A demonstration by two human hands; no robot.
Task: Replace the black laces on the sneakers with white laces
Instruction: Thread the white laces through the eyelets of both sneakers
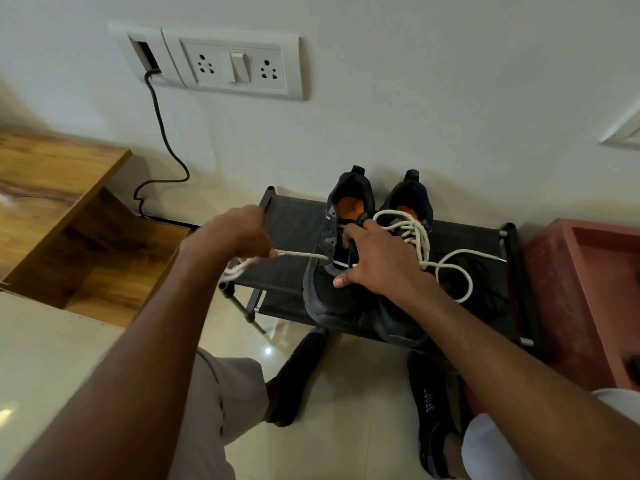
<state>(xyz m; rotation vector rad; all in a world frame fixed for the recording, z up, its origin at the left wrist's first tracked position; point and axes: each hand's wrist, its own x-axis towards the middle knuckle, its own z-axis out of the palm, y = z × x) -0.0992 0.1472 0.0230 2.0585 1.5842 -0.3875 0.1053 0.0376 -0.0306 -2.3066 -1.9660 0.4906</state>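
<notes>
Lacing the left black mesh sneaker (325, 271)

Your left hand (239, 233) fingers grip the taut white cord lace (301, 254); your right hand (377, 261) fingers hold the sneaker's tongue on the black fabric rack (291, 216).

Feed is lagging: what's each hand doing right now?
Left hand: fingers grip the white lace, pulling it sideways.
Right hand: fingers curled over the left sneaker, steadying it.

The right hand (377, 261) hides the left sneaker's (329, 292) eyelets; the red box (588, 292) is cut off at the right.
</notes>
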